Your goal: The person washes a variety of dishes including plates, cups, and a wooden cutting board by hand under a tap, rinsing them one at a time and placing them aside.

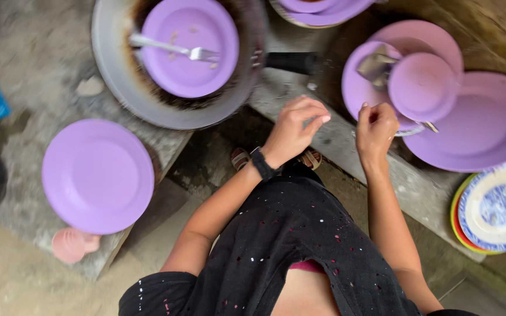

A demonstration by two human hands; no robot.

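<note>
Along the concrete ledge (335,140) sits a wide blackened pan (112,70) holding a purple plate (188,52) with a fork (171,48) on it; right of it a stack of purple plates (487,129) carries a small purple lid (423,86). Another purple plate (98,175) lies at left. Both hands hover over the ledge: left hand (293,130) loosely curled, empty; right hand (376,130) with fingertips pinched narrow beside the stack, touching nothing I can tell

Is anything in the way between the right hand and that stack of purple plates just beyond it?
Nothing visible. The right hand hangs at the near edge of the purple plates, fingers curled and empty, with no object between them. The left hand is off to the side.
</note>
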